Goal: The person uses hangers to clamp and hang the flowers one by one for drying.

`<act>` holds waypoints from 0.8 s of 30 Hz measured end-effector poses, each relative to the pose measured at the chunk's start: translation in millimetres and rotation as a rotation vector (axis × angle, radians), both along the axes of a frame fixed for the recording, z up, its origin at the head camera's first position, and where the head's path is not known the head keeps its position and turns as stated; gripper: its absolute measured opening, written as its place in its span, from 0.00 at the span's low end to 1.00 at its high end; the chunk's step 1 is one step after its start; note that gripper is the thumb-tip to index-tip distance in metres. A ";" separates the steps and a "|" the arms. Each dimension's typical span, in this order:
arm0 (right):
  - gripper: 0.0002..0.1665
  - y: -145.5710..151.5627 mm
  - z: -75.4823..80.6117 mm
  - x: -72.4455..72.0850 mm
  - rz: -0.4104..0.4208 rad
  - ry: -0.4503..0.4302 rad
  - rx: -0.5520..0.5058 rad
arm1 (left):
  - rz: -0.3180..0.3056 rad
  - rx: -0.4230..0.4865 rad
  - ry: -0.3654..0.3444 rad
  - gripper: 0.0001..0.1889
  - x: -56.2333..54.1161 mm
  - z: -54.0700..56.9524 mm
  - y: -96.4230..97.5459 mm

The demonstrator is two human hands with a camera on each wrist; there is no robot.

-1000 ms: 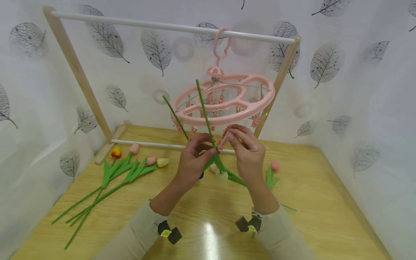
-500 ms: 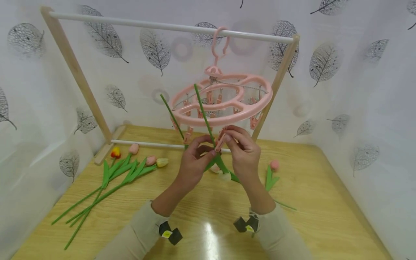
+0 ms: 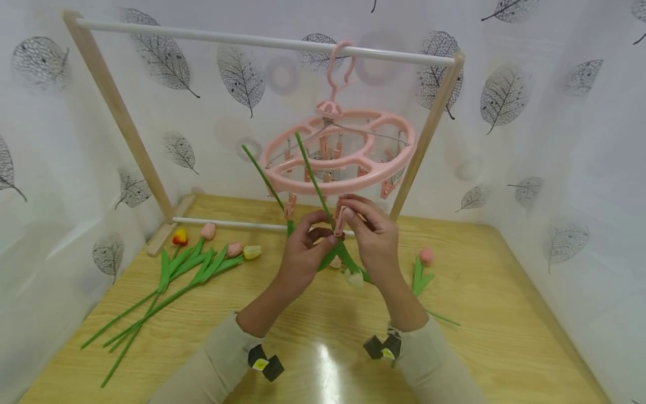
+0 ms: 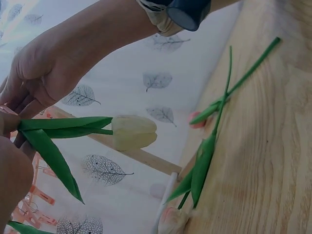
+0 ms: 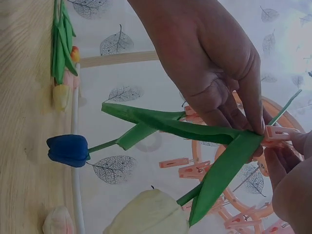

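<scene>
The left hand [image 3: 303,249] is pinching the green stem [image 3: 310,168] of a white tulip [image 4: 134,132] below the front of the pink hanger [image 3: 333,186]; the flower is pointing downward while the stem is rising past the hanger's rim. The right hand [image 3: 377,233] is pinching a pink clip [image 3: 340,220] beneath the hanger, right at the stem; whether the clip is biting on it is unclear. A blue tulip [image 5: 68,150] is hanging head-down under the hanger's left side. On the surface [image 3: 504,314], four tulips [image 3: 204,266] are lying left of the hanger.
</scene>
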State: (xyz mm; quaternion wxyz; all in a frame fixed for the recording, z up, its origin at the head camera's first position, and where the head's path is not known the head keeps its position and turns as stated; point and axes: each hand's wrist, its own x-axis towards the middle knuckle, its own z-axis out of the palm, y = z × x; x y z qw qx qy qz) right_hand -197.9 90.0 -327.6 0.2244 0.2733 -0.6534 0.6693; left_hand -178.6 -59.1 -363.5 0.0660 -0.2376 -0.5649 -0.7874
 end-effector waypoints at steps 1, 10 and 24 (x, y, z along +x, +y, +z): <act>0.14 -0.1 -0.1 -0.2 0.007 -0.010 0.003 | 0.009 -0.010 0.004 0.22 -0.1 -0.4 -0.1; 0.15 1.2 -1.1 -1.0 0.019 -0.045 0.002 | 0.084 -0.081 0.008 0.21 -1.0 -3.2 -4.6; 0.15 2.9 -0.8 -4.5 0.007 -0.055 0.002 | 0.274 -0.106 0.089 0.14 -8.3 -1.6 -18.2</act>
